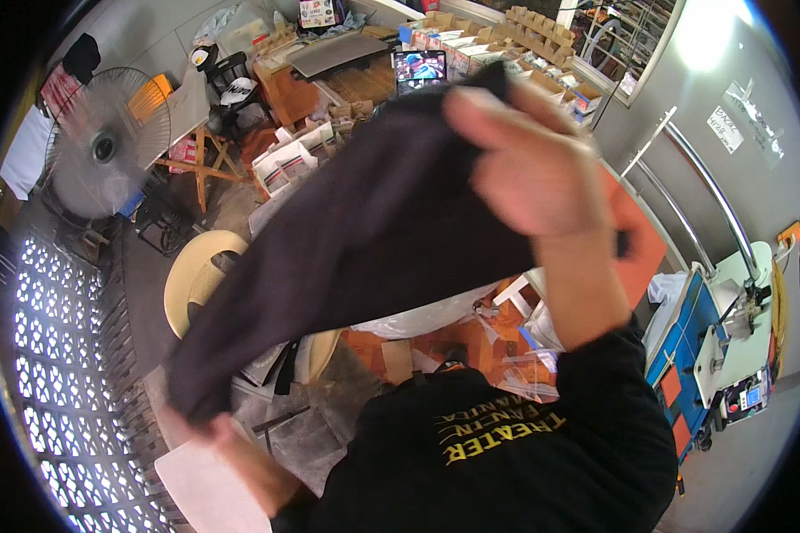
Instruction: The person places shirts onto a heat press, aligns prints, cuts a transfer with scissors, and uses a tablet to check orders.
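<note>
A long black cloth [356, 222], maybe a garment, is stretched slantwise before me, from lower left to upper right. My right hand [538, 173] is raised and closed on its upper end, blurred by motion, with the thumb lying along the fabric. Low on the left, my left hand [227, 440] grips the opposite end; its fingers are partly hidden and smeared. The cloth sags between the two hands and covers much of the work area behind it. Its exact kind cannot be made out.
A standing fan [104, 147] is at the far left. Beyond the cloth are several cardboard boxes [284, 164] and a phone or small screen [420, 67]. A pale chair [191, 271] stands left. A heat-press-like machine [729, 329] is at right; a white surface [209, 489] lies beneath my left hand.
</note>
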Demonstrator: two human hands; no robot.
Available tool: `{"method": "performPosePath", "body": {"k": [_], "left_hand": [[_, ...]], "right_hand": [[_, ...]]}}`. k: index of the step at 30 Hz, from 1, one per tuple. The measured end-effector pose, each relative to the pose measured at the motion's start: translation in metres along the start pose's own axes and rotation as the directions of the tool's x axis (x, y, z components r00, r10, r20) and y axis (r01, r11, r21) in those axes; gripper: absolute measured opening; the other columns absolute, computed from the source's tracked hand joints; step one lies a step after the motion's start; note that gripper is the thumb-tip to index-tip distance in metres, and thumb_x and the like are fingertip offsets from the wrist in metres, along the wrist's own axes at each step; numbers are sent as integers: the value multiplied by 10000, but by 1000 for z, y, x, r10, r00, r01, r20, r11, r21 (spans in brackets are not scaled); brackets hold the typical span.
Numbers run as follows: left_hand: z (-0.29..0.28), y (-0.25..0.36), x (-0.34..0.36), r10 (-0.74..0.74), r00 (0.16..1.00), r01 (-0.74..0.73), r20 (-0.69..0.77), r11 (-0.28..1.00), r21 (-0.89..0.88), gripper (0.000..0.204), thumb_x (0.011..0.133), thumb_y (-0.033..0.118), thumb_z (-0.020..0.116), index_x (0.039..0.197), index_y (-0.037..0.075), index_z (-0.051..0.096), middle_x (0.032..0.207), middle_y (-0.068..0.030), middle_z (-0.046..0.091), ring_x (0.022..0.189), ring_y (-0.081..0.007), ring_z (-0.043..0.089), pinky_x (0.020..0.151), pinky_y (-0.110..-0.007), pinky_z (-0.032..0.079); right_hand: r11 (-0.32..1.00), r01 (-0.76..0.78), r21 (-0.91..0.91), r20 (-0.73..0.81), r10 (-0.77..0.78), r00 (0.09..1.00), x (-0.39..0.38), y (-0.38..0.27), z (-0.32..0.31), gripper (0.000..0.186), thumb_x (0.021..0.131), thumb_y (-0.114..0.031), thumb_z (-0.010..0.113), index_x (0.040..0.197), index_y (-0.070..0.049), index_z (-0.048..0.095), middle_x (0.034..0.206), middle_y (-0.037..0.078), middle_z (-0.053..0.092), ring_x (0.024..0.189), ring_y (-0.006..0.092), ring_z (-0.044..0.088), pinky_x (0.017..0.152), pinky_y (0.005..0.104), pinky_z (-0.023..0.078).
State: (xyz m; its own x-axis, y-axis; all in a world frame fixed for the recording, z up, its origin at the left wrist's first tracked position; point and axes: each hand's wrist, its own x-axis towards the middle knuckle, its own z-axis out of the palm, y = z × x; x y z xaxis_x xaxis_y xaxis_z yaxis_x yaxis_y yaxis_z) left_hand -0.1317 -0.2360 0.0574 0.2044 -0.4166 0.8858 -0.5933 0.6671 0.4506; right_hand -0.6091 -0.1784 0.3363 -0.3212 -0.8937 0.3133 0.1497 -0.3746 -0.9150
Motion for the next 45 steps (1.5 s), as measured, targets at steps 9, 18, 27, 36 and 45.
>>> {"method": "performPosePath", "body": {"k": [9, 18, 27, 36, 45], "left_hand": [[-302, -26, -32, -551, 656, 749, -516, 559, 355, 655, 812, 475, 736, 1245, 5, 590, 1180, -178, 657, 1048, -336, 651, 931, -465, 514], [-376, 60, -165, -478, 636, 621, -606, -148, 770, 607, 803, 469, 764, 1186, 16, 633, 1126, -170, 683, 999, -317, 669, 910, -422, 524], [-340, 147, -235, -514, 528, 357, -676, -589, 725, 566, 795, 464, 788, 1134, 27, 672, 1078, -162, 706, 956, -301, 685, 892, -384, 534], [-286, -5, -297, -812, 117, 278, -572, -526, 804, 770, 943, 701, 344, 1579, 307, 161, 1646, -67, 146, 1494, -388, 137, 1157, -626, 143], [-217, -41, -233, -837, 492, 317, -239, -83, 945, 448, 835, 168, 593, 1264, 41, 592, 1400, -198, 493, 1293, -375, 462, 1075, -490, 383]], "right_hand": [[653, -755, 57, 939, 222, 263, -69, 156, 301, 455, 900, -220, 689, 1194, 107, 571, 1162, 188, 645, 1035, 262, 610, 944, 374, 467], [745, -454, -489, 706, 644, 295, -231, 380, 401, 431, 836, -307, 678, 1074, 53, 685, 1059, 241, 695, 1019, 344, 656, 879, 429, 483], [834, 326, -445, 883, 470, 4, -246, 481, 273, 358, 813, -354, 667, 977, -36, 668, 953, 198, 692, 933, 387, 665, 777, 492, 516], [398, 391, -830, 423, 906, -25, -211, 514, -115, 487, 912, -458, 553, 824, -10, 722, 796, 203, 685, 716, 326, 656, 665, 477, 508], [-146, -580, -801, -196, 980, 24, -316, 474, -243, 460, 935, -469, 565, 1144, -80, 692, 967, 122, 703, 818, 249, 670, 639, 418, 550]]}}
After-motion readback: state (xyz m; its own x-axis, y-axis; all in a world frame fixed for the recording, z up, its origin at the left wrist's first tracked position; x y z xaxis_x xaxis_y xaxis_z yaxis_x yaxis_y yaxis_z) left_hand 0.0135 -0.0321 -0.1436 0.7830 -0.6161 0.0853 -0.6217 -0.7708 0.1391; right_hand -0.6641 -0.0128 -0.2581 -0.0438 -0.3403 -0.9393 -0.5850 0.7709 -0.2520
